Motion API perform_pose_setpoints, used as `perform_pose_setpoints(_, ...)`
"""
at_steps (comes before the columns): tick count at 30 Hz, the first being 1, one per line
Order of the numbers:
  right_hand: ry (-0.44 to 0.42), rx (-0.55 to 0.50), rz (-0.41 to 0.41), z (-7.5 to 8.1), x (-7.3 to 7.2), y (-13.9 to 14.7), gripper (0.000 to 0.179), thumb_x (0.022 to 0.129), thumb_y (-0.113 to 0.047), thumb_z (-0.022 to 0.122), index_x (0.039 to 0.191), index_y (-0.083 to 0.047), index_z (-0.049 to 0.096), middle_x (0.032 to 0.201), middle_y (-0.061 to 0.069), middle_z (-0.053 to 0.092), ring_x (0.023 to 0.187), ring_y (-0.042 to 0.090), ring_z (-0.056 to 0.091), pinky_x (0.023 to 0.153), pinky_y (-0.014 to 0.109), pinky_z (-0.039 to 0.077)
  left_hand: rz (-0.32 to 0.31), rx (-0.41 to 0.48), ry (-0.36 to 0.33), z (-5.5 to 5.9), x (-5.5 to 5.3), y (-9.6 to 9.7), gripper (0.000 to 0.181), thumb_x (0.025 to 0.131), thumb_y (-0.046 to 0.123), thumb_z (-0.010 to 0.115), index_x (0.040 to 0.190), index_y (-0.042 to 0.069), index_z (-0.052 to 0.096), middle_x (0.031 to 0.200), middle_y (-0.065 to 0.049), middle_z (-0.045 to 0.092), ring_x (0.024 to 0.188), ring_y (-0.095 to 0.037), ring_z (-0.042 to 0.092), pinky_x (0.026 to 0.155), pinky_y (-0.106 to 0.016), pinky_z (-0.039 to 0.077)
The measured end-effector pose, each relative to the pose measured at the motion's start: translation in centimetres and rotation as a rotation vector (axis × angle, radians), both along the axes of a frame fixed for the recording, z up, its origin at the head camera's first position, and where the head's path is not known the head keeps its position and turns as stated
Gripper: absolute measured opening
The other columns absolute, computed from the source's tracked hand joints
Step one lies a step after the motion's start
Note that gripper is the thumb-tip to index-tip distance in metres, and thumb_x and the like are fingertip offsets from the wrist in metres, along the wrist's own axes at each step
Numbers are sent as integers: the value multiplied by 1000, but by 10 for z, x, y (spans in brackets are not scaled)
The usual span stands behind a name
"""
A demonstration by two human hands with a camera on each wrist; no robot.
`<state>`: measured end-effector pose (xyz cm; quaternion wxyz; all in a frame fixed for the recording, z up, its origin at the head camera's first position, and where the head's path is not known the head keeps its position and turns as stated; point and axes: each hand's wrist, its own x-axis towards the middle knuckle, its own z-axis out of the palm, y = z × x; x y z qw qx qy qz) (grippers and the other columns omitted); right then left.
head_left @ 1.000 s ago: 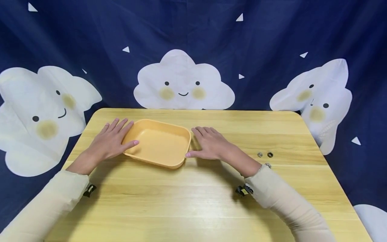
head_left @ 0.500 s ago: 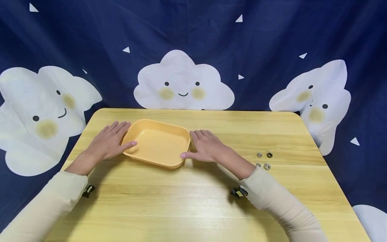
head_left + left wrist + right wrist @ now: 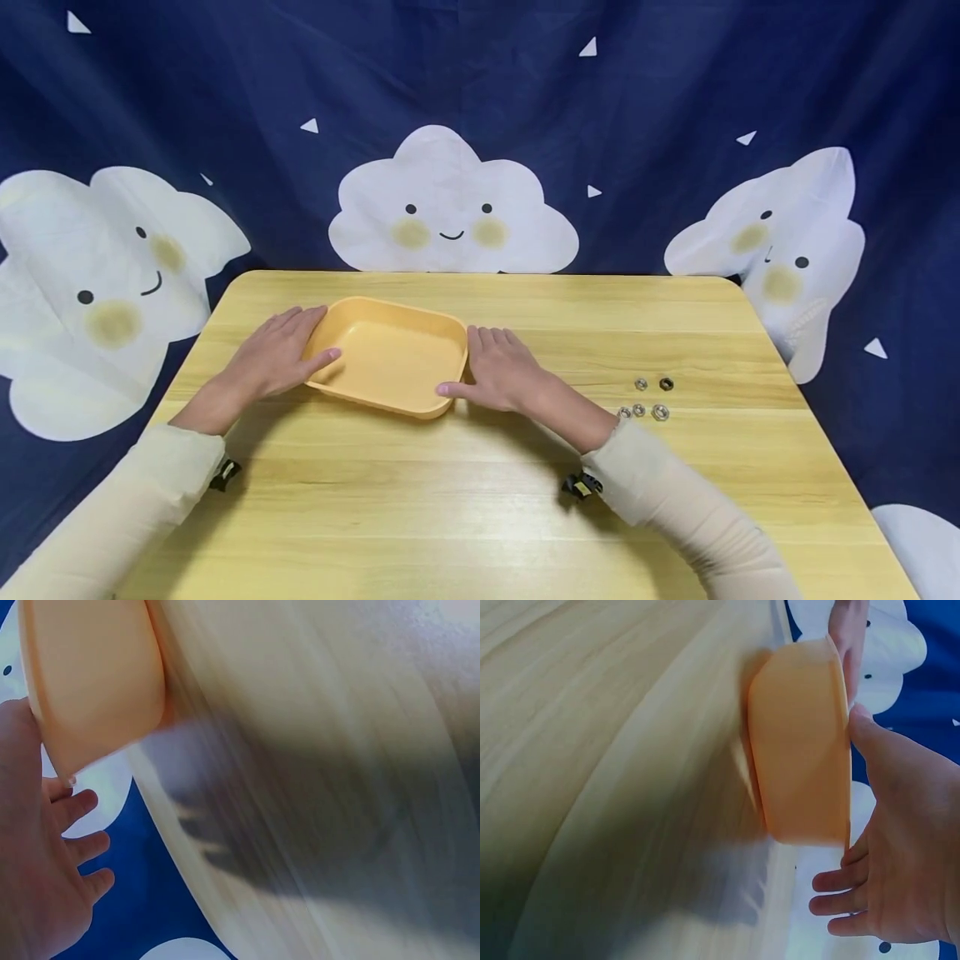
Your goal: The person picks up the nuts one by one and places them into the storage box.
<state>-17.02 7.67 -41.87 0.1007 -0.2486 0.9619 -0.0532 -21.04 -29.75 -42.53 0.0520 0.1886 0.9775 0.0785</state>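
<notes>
A tray (image 3: pixel 386 367) sits toward the far left of the counter (image 3: pixel 450 517), slightly skewed, its open side up and its inside bare. The left hand (image 3: pixel 277 357) is at its left end, spread rather than clenched, the thumb reaching over the rim into the tray and the fingers lying outside along the far side. The right hand (image 3: pixel 498 371) spans the right end, opened wide as well, its thumb over the rim at the near right corner and its fingers outside the wall; in the right wrist view they are nearly straight with gaps between them. Both touch the tray.

To the right of the right hand lie five nuts, well apart from the tray. A silver nut (image 3: pixel 641 384) and a dark nut (image 3: pixel 666 384) make the far row; three silver nuts (image 3: pixel 660 412) make the near row, the leftmost beside the right forearm. Pale sleeves (image 3: pixel 675 500) cover both arms. Behind the counter hangs a blue curtain (image 3: pixel 525 67) printed with smiling white clouds (image 3: pixel 450 183).
</notes>
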Motion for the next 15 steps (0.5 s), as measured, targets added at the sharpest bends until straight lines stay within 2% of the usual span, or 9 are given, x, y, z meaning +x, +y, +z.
perform_pose_setpoints(5, 11, -5, -29, -6, 3, -6, 112, 95, -82, 33, 160, 8, 19, 161, 29, 36, 152, 40, 37, 129, 47, 26, -34, 40, -46, -7, -2, -3, 84, 106, 53, 44, 163, -3, 18, 167, -28, 27, 153, -52, 26, 125, -63, 20)
perform_pose_setpoints(9, 64, -3, -27, -12, 4, -11, 102, 101, -73, 32, 157, 11, 24, 156, 32, 41, 148, 41, 41, 128, 46, 28, -58, 84, -80, -12, -2, -5, 80, 108, 42, 43, 163, -6, 10, 168, -32, 20, 154, -52, 23, 124, -63, 21)
perform_pose_setpoints(12, 98, 5, -41, -13, 5, -14, 95, 103, -67, 32, 156, 12, 26, 155, 31, 42, 147, 42, 42, 128, 46, 28, -71, 80, -97, -13, -3, -5, 79, 109, 38, 42, 163, -7, 5, 169, -32, 15, 156, -51, 20, 125, -63, 20)
perform_pose_setpoints(15, 96, 12, -67, -13, 5, -16, 89, 105, -61, 31, 156, 12, 24, 154, 30, 42, 146, 41, 41, 128, 47, 26, -88, 59, -103, -13, -4, -5, 77, 109, 35, 40, 162, -8, 3, 170, -32, 12, 156, -51, 18, 125, -63, 20)
